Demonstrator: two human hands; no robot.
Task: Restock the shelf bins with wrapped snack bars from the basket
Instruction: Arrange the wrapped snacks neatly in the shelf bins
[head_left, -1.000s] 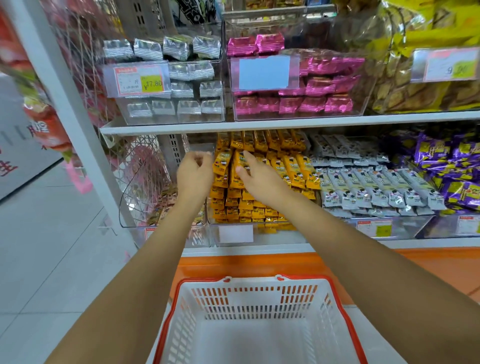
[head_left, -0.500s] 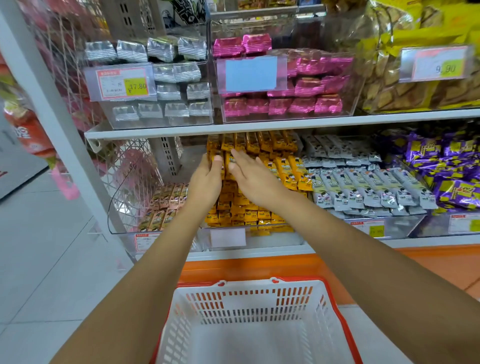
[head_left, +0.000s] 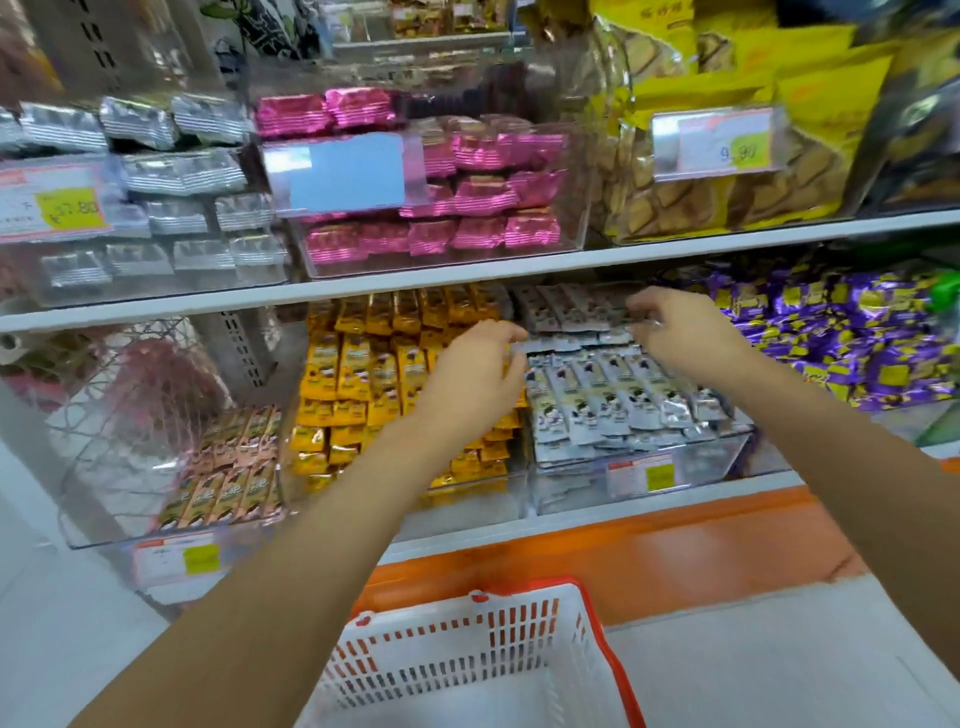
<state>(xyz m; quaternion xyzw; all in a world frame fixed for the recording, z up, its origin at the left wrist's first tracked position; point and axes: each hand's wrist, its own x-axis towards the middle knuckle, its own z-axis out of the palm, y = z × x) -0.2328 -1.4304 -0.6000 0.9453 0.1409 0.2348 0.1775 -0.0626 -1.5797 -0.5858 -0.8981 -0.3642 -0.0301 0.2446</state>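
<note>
Silver wrapped snack bars (head_left: 613, 395) fill a clear bin (head_left: 727, 457) on the lower shelf, right of a bin of orange bars (head_left: 358, 374). My left hand (head_left: 467, 379) reaches to the left edge of the silver bars with thumb and fingers bent toward them; blur hides whether it pinches one. My right hand (head_left: 680, 332) hovers over the back rows of the silver bars, its loosely bent fingertips touching the wrappers. Below my arms stands the white basket with a red rim (head_left: 587, 618); the part of its inside that shows holds nothing.
A low-stocked bin of pink-brown bars (head_left: 228, 478) sits at lower left, and purple candies (head_left: 841, 338) lie at the right. The upper shelf (head_left: 467, 278) carries silver packs (head_left: 176, 171), pink packs (head_left: 467, 192) and yellow biscuit bags (head_left: 727, 104). An orange plinth (head_left: 675, 545) runs under the shelf.
Both hands left the orange bars and moved right to the silver bars bin. The camera swung right and came closer to the shelf.
</note>
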